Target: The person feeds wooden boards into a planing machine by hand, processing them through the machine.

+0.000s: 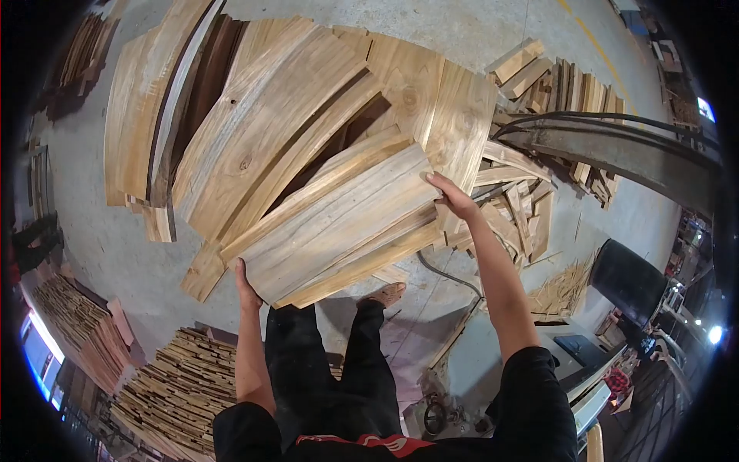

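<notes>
Between my two hands lies a pale wooden board (339, 219) with grey streaks, slanting up to the right. My left hand (248, 289) grips its lower left end, thumb on top and fingers hidden beneath. At the upper right end my right hand (454, 195) is closed on the same board, its thumb over the top face. Other boards lie close under and beside it, including a narrower yellowish board (362, 266) along the near edge. Just beyond sits a large knotted board (269, 131) on the pile.
Upright-edged boards (146, 108) stand at the pile's left. A metal beam (616, 150) with a black cable reaches in from the right, above wood offcuts (523, 212). Stacked wood strips (181, 385) are at lower left, a black drum-like object (627, 277) at right.
</notes>
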The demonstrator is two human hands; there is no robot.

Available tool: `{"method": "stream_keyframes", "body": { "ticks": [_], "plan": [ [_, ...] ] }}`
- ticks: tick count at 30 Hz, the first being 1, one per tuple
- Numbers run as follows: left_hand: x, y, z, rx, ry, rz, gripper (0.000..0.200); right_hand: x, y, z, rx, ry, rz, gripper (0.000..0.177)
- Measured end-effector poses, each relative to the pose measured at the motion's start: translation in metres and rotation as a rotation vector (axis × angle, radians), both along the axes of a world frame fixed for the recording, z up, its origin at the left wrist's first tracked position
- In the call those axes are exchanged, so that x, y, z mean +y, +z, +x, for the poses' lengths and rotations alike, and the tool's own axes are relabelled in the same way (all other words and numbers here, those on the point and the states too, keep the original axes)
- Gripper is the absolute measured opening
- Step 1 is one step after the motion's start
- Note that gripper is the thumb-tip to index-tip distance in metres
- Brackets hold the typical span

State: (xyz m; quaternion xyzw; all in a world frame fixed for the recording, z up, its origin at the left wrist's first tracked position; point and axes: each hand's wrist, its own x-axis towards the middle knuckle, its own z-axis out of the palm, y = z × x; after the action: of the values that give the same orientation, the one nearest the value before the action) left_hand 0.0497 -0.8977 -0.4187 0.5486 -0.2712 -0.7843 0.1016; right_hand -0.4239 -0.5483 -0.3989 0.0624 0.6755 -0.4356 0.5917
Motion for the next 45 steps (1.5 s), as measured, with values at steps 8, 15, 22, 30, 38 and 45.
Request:
{"method": "stream_keyframes", "body": {
  "ticks": [8,15,22,30,38,45],
  "plan": [
    [-0.004,-0.025,0.026,-0.09,-0.053,-0.078,0.087,0.001,-0.051,-0.008,0.029,-0.058,0.01,0.115],
    [0.005,0.015,-0.003,-0.001,-0.028,-0.079,0.082,-0.016,-0.014,0.025,0.022,-0.343,-0.158,0.085],
    [0.058,0.037,0.012,0.042,0.002,0.132,0.081,0.037,0.012,0.066,-0.023,-0.509,-0.229,0.064],
    [0.129,0.08,0.045,0.053,-0.076,0.203,0.078,0.183,0.058,0.133,0.01,-0.754,-0.007,0.069],
    [0.126,0.167,-0.009,0.145,-0.38,0.27,0.077,0.301,0.274,0.247,0.315,-1.158,-0.08,0.067],
    [0.104,0.351,-0.172,0.413,-0.832,0.252,0.075,0.289,0.452,0.366,0.632,-1.389,-0.254,0.071]
  ]
}}
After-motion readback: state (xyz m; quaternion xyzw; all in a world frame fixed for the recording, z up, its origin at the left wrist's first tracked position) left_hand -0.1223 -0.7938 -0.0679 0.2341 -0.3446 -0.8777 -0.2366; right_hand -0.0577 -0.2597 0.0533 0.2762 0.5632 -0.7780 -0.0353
